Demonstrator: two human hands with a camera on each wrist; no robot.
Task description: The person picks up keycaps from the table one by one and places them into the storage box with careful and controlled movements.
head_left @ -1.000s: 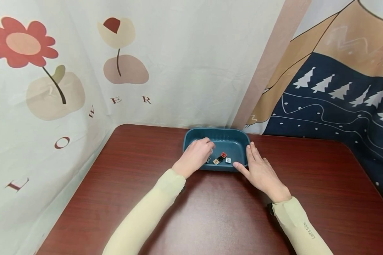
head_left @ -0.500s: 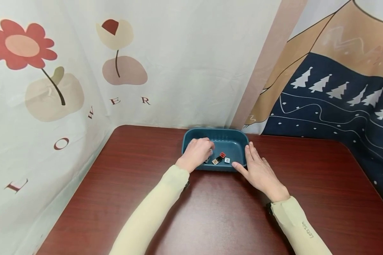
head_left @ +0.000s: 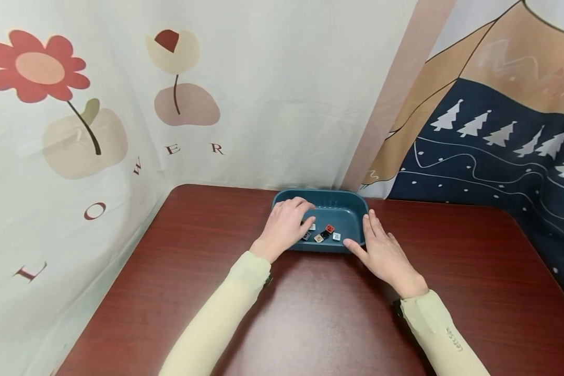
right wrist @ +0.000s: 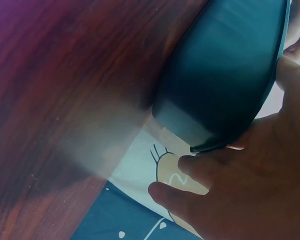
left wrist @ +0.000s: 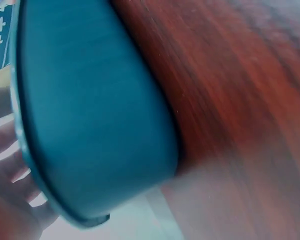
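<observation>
A dark teal plastic bin (head_left: 335, 199) stands at the table's back edge, holding several small cubes on its floor. In the head view these include a red cube (head_left: 329, 228), a black cube (head_left: 325, 235), a tan cube (head_left: 318, 238) and a white cube (head_left: 336, 237). My left hand (head_left: 282, 224) hovers over the bin's left half, thumb apart from the fingers, near another white cube (head_left: 312, 227). At the bin's right rim rests my right hand (head_left: 387, 259), fingers straight and thumb over the front rim. Bin walls (left wrist: 95, 110) hide the cubes in both wrist views.
A brown wooden table (head_left: 319, 313) spreads in front of the bin and to both sides. Behind it hangs a white curtain (head_left: 282, 104) with flower prints, and a navy cloth (head_left: 479, 156) with tree prints at the right.
My left hand has opened, its thumb and fingers drawing apart. A white cube, earlier at the fingertips, now shows below them in the bin. The right hand keeps its place.
</observation>
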